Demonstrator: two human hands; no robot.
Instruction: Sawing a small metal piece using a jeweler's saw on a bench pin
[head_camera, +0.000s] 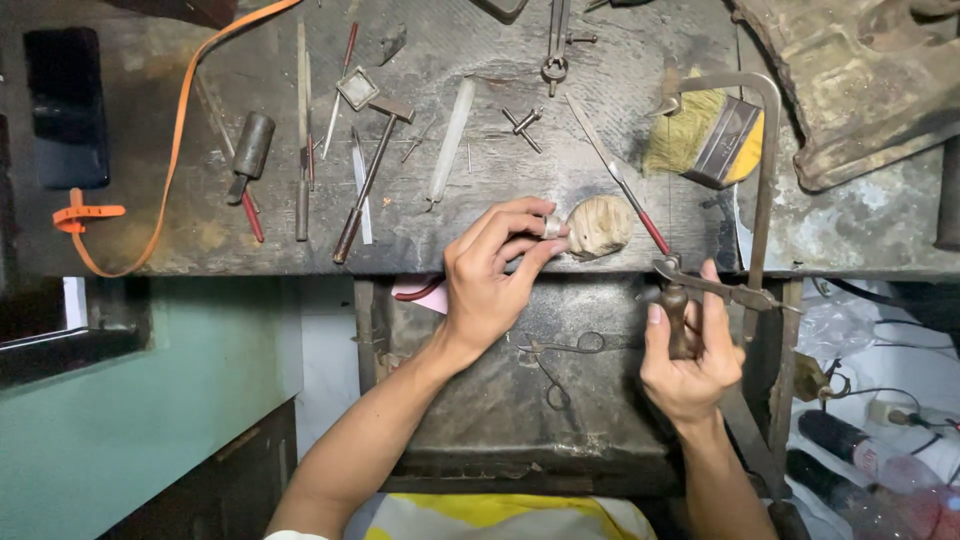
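- Two bare hands work at the front edge of a dark, worn workbench (150, 235).
- One small silver ring (551, 227) sits on that edge, touching a pale wooden peg (600, 225) just to its right.
- The left hand (490, 275) reaches up from below with the wrist bent, and its thumb and fingertips pinch the ring.
- The right hand (690, 350) is lower and to the right of the peg, with its fingers curled tight around the dark handle of a jeweller's saw (765, 180).
- The saw's metal frame stands up from the hand and bends over near a yellow brush (705, 135), up and right of the peg.
- A red-handled file (620, 180) lies slanted just above the peg.
- A small hammer (368, 180), thin files (301, 130) and an orange strap (180, 120) lie well left of the peg.
- A tray (470, 410) hangs under the bench below the peg, and thin pliers (560, 355) lie in it.
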